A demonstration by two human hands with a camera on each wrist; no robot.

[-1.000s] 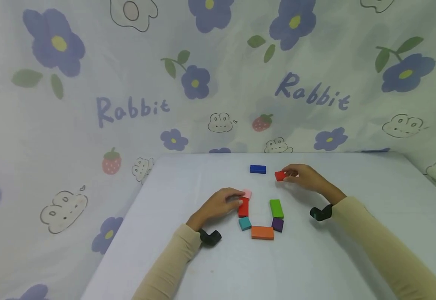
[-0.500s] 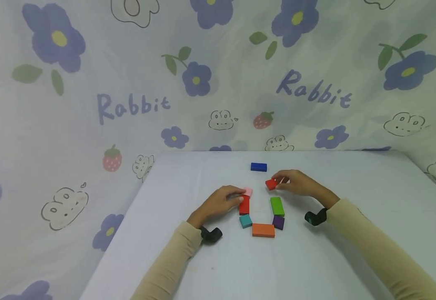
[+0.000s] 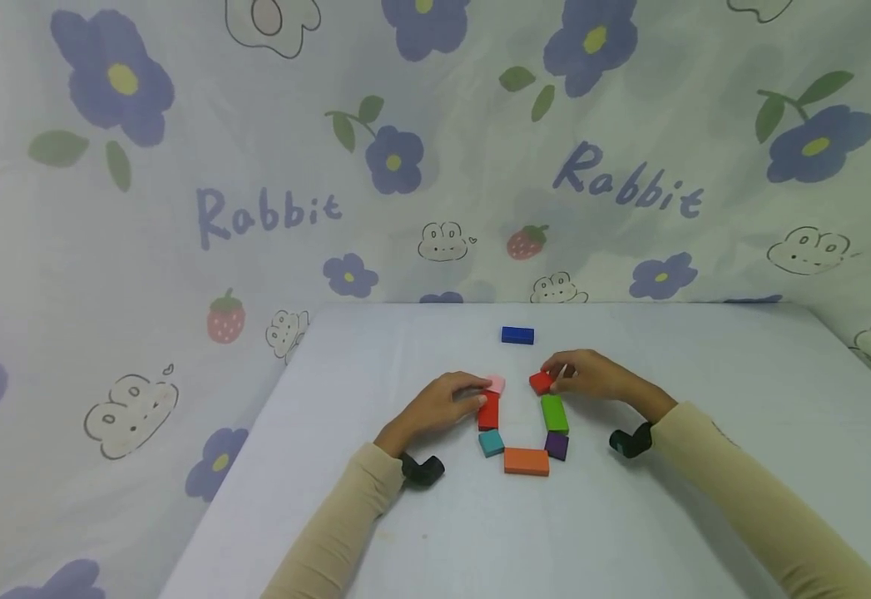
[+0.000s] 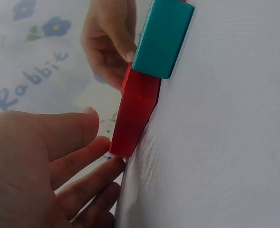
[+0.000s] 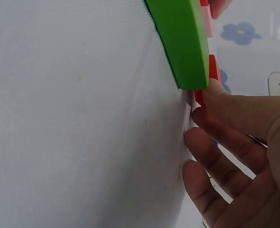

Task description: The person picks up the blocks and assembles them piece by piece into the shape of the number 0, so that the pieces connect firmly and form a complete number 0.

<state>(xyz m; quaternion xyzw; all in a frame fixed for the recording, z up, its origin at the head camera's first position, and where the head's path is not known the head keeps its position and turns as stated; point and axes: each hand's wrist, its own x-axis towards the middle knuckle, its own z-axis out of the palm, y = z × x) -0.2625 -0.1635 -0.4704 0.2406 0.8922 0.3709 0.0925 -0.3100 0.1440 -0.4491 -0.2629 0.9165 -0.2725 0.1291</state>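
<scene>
My right hand (image 3: pixel 592 376) pinches a small red block (image 3: pixel 540 382) between thumb and fingers, just beyond the far end of a green block (image 3: pixel 554 413). In the right wrist view the green block partly hides that red block (image 5: pixel 214 68). My left hand (image 3: pixel 438 408) has its fingertips by a pink block (image 3: pixel 496 383), and its thumb lies close to a longer red block (image 3: pixel 488 411). The left wrist view shows the thumb apart from the longer red block (image 4: pixel 136 118), with loosely extended fingers (image 4: pixel 90 183) near its end.
A teal block (image 3: pixel 491 443), an orange block (image 3: pixel 527 462) and a purple block (image 3: pixel 556 446) join the others in a U shape on the white table (image 3: pixel 405 541). Farther back lies a dark blue block (image 3: pixel 517 335). A flower-patterned cloth (image 3: pixel 375 100) hangs behind.
My right hand has brought the small red block leftward and nearer, from beside the blue block to the green block's far end. The left hand has stayed in place.
</scene>
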